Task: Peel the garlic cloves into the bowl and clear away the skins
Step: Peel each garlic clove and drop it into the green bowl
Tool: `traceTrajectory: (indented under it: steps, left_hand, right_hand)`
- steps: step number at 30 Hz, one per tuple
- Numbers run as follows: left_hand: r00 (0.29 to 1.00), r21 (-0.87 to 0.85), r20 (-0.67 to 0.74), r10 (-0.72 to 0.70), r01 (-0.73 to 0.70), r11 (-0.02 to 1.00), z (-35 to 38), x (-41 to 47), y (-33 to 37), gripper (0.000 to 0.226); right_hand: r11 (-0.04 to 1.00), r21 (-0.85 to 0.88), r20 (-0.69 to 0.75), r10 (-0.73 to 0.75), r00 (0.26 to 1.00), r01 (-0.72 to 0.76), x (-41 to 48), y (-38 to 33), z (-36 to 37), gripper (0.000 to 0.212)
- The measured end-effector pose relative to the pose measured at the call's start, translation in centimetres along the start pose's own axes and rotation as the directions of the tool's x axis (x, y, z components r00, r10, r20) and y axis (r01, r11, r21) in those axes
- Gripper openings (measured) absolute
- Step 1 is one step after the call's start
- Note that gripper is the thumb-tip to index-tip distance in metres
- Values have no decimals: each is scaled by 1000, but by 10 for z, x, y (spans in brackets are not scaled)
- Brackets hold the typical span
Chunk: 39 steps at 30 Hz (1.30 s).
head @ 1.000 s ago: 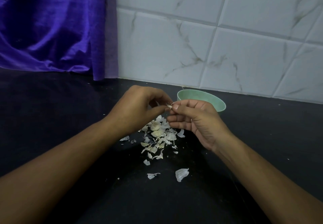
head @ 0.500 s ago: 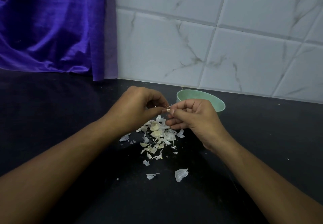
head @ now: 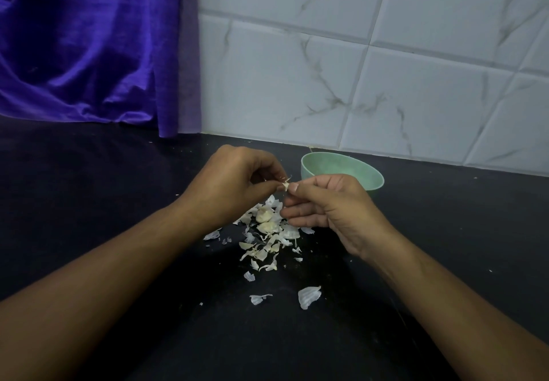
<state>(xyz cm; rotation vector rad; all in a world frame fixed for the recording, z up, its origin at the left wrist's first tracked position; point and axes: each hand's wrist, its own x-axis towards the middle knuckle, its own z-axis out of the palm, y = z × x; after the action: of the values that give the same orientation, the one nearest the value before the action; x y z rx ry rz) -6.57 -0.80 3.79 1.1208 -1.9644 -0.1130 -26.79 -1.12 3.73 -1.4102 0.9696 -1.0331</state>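
So we're mid-peel: my left hand [head: 234,190] and right hand [head: 323,202] are both pinching one small garlic clove [head: 285,185] at the fingertips, above the skins [head: 267,232] and just in front of the green bowl [head: 341,169]. Next I'd guess it's strip the last skin, then drop it in. No writing anywhere.

Bowl [head: 341,172]: pale mint green, plain.
Garlic skins [head: 267,232]: white to cream, beside the bowl.
Countertop [head: 89,202]: black, pale specks.
Wall tiles [head: 356,68]: white, grey marble veining, behind the bowl.
Curtain [head: 83,41]: glossy violet-blue, left of the bowl.
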Motion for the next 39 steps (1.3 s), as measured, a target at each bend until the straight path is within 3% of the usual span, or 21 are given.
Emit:
traceTrajectory:
  steps: [3, 8, 15, 28, 30, 34, 39]
  left_hand:
    - [1000, -18, 4, -15, 16, 1000, 1, 0, 1, 12]
    - [1000, 21, 18, -8, 7, 1000, 0, -1, 3, 9]
    - [992, -79, 53, -111, 115, 990, 3, -3, 3, 8]
    - [968, -362, 106, -229, 252, 898, 3, 0, 5, 7]
    - [973, -349, 80, -217, 232, 908, 2, 1, 5, 7]
    - [998, -147, 32, -50, 54, 988, 2, -2, 2, 9]
    - [999, -190, 22, -35, 38, 981, 5, -3, 3, 14]
  right_hand:
    - [999, 29, -6, 14, 1000, -14, 0, 0, 0, 10]
    - [994, -97, -33, -58, 998, 54, 2, 3, 0, 9]
    - [976, -189, -16, -114, 993, 109, 3, 6, -3, 7]
    - [989, -96, -22, -115, 993, 112, 0, 1, -1, 13]
    - [995, -38, -13, -95, 995, 95, 0, -1, -1, 14]
    - [997, 4, 22, -74, 997, 74, -1, -2, 0, 13]
    - [997, -3, 36, -75, 997, 75, -1, -2, -1, 15]
